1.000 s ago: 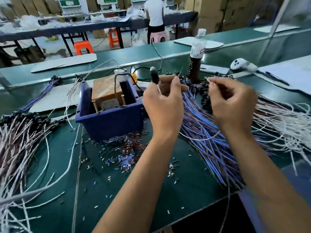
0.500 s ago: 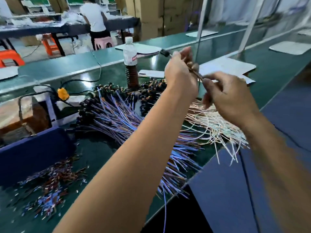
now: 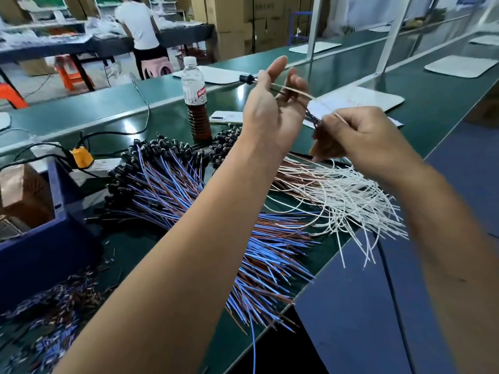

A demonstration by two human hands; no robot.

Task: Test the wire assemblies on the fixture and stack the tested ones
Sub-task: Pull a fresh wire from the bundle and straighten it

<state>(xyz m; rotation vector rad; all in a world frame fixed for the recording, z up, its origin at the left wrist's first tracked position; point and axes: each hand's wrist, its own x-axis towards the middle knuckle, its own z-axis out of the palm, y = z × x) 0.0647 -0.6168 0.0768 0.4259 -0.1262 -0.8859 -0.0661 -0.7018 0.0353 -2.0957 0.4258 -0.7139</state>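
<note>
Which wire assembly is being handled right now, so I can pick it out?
Start at the drink bottle on the green bench. Right of its cap, one wire assembly is lifted between the hands, black plug by the left hand, tail pinched by the right hand. It alone is off the piles.

Green workbench [image 3: 432, 109], loaded.
Bearing blue-and-brown wire pile [image 3: 189, 201], white wire pile [image 3: 337, 195], bottle [image 3: 195, 101], phone [image 3: 226, 116], blue bin [image 3: 40, 238], wire scraps [image 3: 54, 306].
</note>
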